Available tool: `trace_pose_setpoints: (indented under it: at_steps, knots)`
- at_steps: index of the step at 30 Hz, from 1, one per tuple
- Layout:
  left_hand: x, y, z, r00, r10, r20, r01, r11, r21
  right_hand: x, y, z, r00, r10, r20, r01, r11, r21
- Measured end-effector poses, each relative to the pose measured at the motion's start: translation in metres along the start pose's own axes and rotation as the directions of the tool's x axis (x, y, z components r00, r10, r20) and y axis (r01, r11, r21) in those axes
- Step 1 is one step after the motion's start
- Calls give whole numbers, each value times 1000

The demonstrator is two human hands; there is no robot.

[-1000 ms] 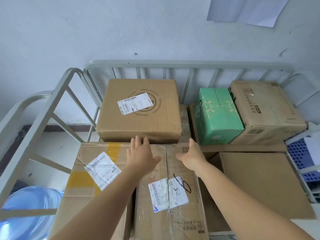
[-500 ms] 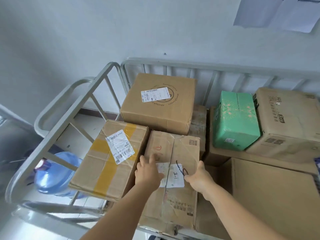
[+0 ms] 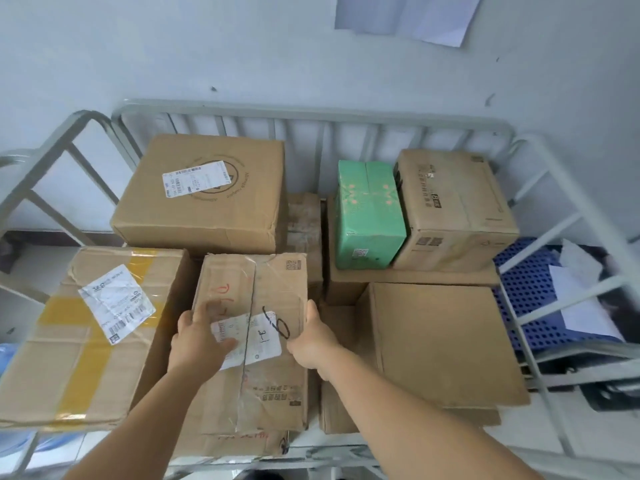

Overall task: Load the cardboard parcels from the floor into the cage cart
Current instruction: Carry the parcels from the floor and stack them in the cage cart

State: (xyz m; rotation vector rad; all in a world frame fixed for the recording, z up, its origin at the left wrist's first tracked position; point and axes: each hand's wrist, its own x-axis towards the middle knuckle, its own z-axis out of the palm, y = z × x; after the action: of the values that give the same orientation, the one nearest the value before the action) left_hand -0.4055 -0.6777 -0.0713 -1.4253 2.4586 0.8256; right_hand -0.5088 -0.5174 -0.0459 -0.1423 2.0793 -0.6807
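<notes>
Your left hand [image 3: 199, 344] lies flat and open on the parcel [image 3: 256, 341], while your right hand [image 3: 311, 341] is pressed loosely against its right edge, gripping nothing. The parcel sits in the cart [image 3: 311, 110], at the front (overhanging, it seems). Let go carelessly and it may tip outward.

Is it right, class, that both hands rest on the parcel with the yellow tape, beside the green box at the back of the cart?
Not quite. The head view shows the left hand and right hand on the parcel marked "9", beside the yellow-taped parcel. The green box is at the back.
</notes>
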Motion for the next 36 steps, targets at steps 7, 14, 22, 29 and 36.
trace_pose_setpoints:
  at_steps: [7,14,22,29,36]
  knots:
    - [4,27,8,999,30,42,-28,999,-33,7,20,-23,996,4,-89,1,999,52]
    - [-23,126,54,971,176,161,-166,984,-71,2,84,-118,962,70,-263,-14,978,206]
    - [-78,247,141,890,340,303,-313,940,-134,2,200,-225,856,222,-467,-143,970,198]
    - [-112,318,193,795,426,433,-374,905,-204,20,269,-280,816,257,-518,-148,959,242]
    - [-119,340,218,759,447,473,-373,895,-246,36,303,-298,819,267,-508,-150,954,260]
